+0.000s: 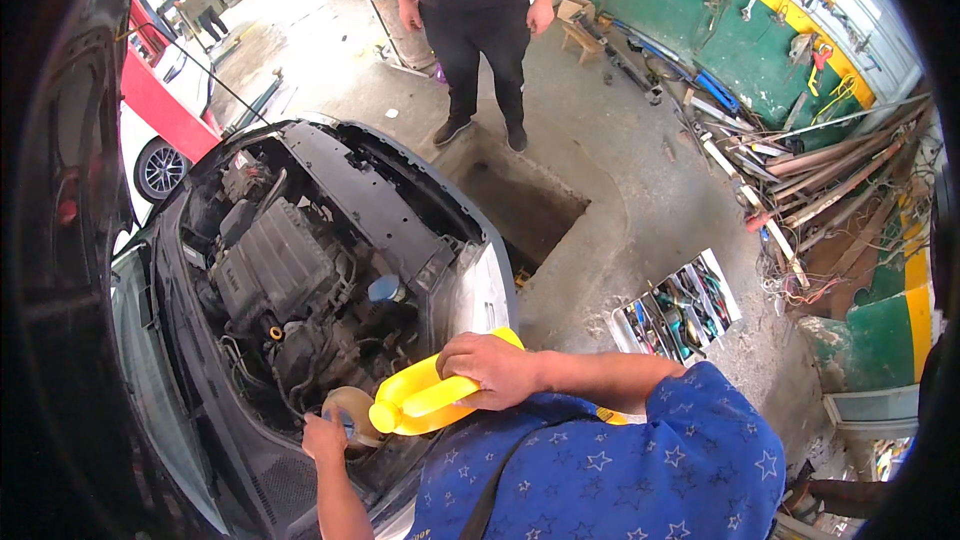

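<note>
My right hand (pixel 485 370) is wrapped round the handle of a yellow plastic jug (pixel 405 418). The jug lies tilted, its capped-looking neck pointing left toward the engine bay. Beside that neck is a pale, yellowish round tank (pixel 352 403), set in the near corner of the engine bay. My left hand (pixel 322 438) has its fingers closed at the tank's blue cap (pixel 346 424); whether the cap is loose cannot be made out. A dark engine cover (pixel 272 265) sits farther in, and a blue cap (pixel 386 288) shows near the front panel.
The raised hood (pixel 70 240) stands at the left. A person (pixel 475 20) stands beyond the car, by a rectangular floor pit (pixel 520 205). An open toolbox (pixel 680 308) lies on the floor at right. Pipes and rods (pixel 850 165) are heaped along the green wall.
</note>
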A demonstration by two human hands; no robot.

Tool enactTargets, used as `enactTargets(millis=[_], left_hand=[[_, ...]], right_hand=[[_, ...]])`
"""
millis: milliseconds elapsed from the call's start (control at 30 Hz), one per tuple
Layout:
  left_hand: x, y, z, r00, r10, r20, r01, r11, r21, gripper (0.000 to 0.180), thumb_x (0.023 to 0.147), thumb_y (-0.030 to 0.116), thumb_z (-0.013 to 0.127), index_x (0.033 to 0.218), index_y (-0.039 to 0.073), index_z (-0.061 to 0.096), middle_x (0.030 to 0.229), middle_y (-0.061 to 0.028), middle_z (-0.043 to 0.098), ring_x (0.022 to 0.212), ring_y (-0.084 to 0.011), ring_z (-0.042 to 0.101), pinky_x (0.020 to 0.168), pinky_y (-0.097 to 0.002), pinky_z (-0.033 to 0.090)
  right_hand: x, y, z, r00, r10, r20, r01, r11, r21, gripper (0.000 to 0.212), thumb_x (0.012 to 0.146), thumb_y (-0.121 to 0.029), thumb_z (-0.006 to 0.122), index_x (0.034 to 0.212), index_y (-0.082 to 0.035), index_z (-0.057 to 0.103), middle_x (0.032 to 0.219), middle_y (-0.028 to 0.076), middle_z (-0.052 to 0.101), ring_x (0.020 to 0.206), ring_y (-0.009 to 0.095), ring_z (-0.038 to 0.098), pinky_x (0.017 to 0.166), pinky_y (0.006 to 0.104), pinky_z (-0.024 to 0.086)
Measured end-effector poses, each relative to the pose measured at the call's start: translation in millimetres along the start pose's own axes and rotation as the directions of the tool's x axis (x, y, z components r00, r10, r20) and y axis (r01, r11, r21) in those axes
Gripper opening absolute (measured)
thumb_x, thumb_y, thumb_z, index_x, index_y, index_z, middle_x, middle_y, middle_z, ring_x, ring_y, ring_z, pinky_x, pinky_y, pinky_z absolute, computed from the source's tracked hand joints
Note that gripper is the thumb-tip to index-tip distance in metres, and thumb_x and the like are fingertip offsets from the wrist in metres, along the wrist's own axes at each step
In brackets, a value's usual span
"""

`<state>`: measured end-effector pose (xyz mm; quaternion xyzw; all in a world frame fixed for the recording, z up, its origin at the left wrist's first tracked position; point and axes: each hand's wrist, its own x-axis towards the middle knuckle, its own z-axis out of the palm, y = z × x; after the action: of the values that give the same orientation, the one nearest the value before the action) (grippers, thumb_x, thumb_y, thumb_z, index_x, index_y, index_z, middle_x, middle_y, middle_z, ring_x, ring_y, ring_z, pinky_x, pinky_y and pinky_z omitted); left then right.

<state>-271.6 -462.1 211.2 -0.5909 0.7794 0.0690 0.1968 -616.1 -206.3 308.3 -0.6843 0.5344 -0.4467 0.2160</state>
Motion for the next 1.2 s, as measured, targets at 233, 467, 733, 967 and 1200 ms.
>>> enactTargets(millis=[233, 467, 733, 967, 1200], left_hand=[[-11.8, -12.3, 12.3, 0.998, 0.029, 0.064, -0.018, 0.985, -0.171, 0.074, 0.095, 0.066, 0.053, 0.115, -0.004, 0.069, 0.102, -0.0280, 0.072, 0.101, -0.0409, 0.070, 0.093, -0.0487, 0.053], [-20.9, -5.9, -0.7, 0.885, 0.402, -0.236, -0.389, 0.916, 0.100, 0.078, 0.084, 0.055, 0.074, 0.138, 0.002, 0.055, 0.145, -0.0249, 0.051, 0.127, -0.0430, 0.056, 0.104, -0.0458, 0.049], [-18.7, 7.8, -37.7, 0.984, -0.103, 0.143, 0.109, 0.993, -0.038, 0.084, 0.089, 0.064, 0.065, 0.142, 0.001, 0.051, 0.124, -0.0238, 0.068, 0.110, -0.0377, 0.068, 0.092, -0.0435, 0.056], [-13.5, -8.9, -12.4, 0.979, -0.036, 0.202, 0.060, 0.992, -0.111, 0.086, 0.088, 0.061, 0.069, 0.143, -0.001, 0.049, 0.126, -0.0245, 0.066, 0.115, -0.0383, 0.066, 0.095, -0.0466, 0.055], [-17.9, -21.4, 8.6, 0.913, 0.393, -0.112, -0.394, 0.919, 0.021, 0.092, 0.082, 0.057, 0.077, 0.150, 0.006, 0.044, 0.161, -0.0235, 0.030, 0.120, -0.0451, 0.062, 0.097, -0.0487, 0.055]], right_hand=[[-7.3, 9.5, 0.7, 0.999, 0.041, 0.012, -0.041, 0.999, -0.031, 0.037, 0.079, -0.023, 0.081, 0.107, -0.005, 0.065, 0.112, 0.015, 0.066, 0.107, 0.035, 0.062, 0.095, 0.0442, 0.050], [-0.8, 6.1, 3.6, 0.996, -0.058, -0.068, 0.057, 0.998, -0.023, 0.031, 0.075, -0.020, 0.082, 0.097, -0.006, 0.066, 0.100, 0.014, 0.067, 0.097, 0.033, 0.066, 0.087, 0.0424, 0.054], [2.0, 4.6, 6.3, 0.999, -0.013, -0.035, 0.014, 1.000, 0.008, 0.027, 0.078, -0.017, 0.080, 0.094, -0.004, 0.063, 0.096, 0.016, 0.065, 0.089, 0.035, 0.065, 0.083, 0.0419, 0.054], [8.3, 0.0, 5.2, 0.999, -0.036, -0.023, 0.035, 0.999, -0.020, 0.027, 0.078, -0.016, 0.080, 0.094, -0.003, 0.063, 0.098, 0.016, 0.065, 0.091, 0.035, 0.065, 0.085, 0.0418, 0.054], [6.6, 6.9, 6.3, 0.999, -0.035, -0.023, 0.035, 0.999, 0.021, 0.027, 0.080, -0.018, 0.079, 0.096, -0.003, 0.063, 0.098, 0.015, 0.065, 0.090, 0.034, 0.065, 0.085, 0.0419, 0.054]])
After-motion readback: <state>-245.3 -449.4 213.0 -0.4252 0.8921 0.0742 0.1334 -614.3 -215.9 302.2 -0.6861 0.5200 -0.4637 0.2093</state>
